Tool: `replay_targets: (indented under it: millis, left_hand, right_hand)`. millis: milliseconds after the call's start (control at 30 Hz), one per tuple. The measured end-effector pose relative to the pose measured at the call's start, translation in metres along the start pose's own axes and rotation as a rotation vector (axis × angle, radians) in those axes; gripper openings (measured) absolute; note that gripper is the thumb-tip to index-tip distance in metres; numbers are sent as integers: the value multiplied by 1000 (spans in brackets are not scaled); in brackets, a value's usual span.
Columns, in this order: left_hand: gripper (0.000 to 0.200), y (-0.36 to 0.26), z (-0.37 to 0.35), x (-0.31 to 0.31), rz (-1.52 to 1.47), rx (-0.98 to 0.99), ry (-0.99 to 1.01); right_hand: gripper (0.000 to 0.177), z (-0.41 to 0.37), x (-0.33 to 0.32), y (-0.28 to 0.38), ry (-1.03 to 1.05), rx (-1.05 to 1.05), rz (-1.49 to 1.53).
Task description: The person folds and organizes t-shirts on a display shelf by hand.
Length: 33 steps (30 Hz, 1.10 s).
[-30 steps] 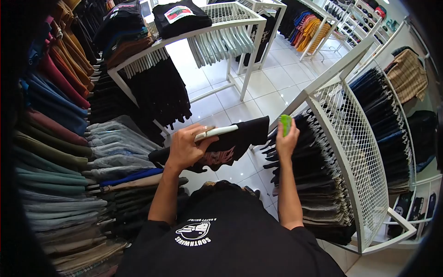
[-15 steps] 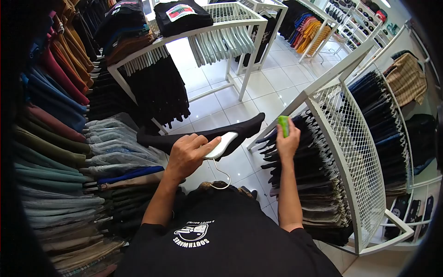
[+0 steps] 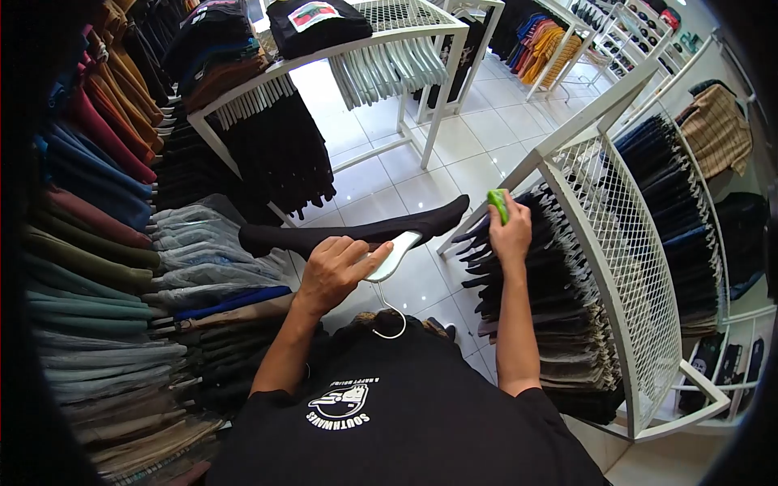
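Observation:
My left hand (image 3: 336, 275) grips a white hanger (image 3: 395, 255) near its middle, with the thumb along its top. The hanger's metal hook points down toward my chest. On the hanger lies a black garment (image 3: 316, 240), stretched out sideways in front of me beyond the left hand, its right end raised. My right hand (image 3: 510, 231) is closed around a bright green object (image 3: 498, 204), held upright just right of the garment's end and not touching it. What the green object is, I cannot make out.
Hanging clothes (image 3: 89, 267) fill the left side. Ahead stands a white rack (image 3: 421, 134) with folded shirts (image 3: 320, 28) on top and empty hangers (image 3: 385, 71) below. At the right, a white mesh-topped rack (image 3: 620, 267) holds dark garments (image 3: 551, 324). White tiles (image 3: 405, 198) cover the floor.
My right hand has risen slightly and turned, tilting the green object. My left hand, the hanger and the black garment have barely shifted.

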<state>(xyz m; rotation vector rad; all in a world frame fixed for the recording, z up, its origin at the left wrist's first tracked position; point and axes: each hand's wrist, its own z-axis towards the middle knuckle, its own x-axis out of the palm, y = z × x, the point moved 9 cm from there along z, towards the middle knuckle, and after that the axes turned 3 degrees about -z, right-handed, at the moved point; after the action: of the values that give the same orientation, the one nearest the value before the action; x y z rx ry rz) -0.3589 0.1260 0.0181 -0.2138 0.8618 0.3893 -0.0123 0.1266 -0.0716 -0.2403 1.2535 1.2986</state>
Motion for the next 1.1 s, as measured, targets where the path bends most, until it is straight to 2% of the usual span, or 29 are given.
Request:
replay_targets:
  millis: [67, 133, 200, 267, 333, 367, 467, 567, 667, 733, 800, 867, 933, 1000, 1100]
  left_hand:
    - [47, 0, 1, -1, 0, -9, 13]
    - [47, -3, 1, 5, 10, 6, 24]
    - [47, -7, 5, 10, -8, 13, 29]
    - [47, -8, 11, 8, -28, 24, 25]
    - [46, -5, 12, 7, -50, 31, 27]
    - [46, 1, 11, 6, -65, 5, 20]
    - [47, 5, 6, 3, -95, -32, 8]
    - [47, 6, 9, 1, -67, -48, -17]
    - [47, 1, 11, 4, -48, -29, 21]
    - [49, -3, 17, 9, -93, -38, 50]
    - [50, -6, 19, 10, -108, -3, 49]
    - [47, -9, 19, 11, -77, 24, 68]
    - [47, -6, 14, 8, -80, 9, 47]
    - [47, -4, 11, 7, -85, -17, 49]
    - [47, 2, 7, 5, -81, -29, 27]
  right_hand:
    - [49, -3, -28, 17, -24, 31, 92]
    - [52, -15, -48, 70, -20, -166, 270]
    - [54, -35, -58, 129, 80, -355, 328]
    - [53, -51, -53, 159, 200, -485, 259]
    - [50, -36, -33, 126, 228, -359, 137]
    - [50, -23, -29, 96, 140, -307, 96]
    - [46, 1, -4, -17, 106, 49, -41]
    - [45, -3, -32, -15, 30, 100, 43]
    - [49, -25, -67, 74, 30, -116, 378]
    - [53, -42, -69, 123, 166, -315, 424]
    - [53, -55, -61, 146, 258, -392, 366]
    - [51, -45, -50, 122, 204, -327, 292]
    - [48, -25, -34, 61, 77, -180, 190]
    - [46, -16, -17, -10, 43, 20, 58]
    - [47, -17, -41, -16, -3, 85, 51]
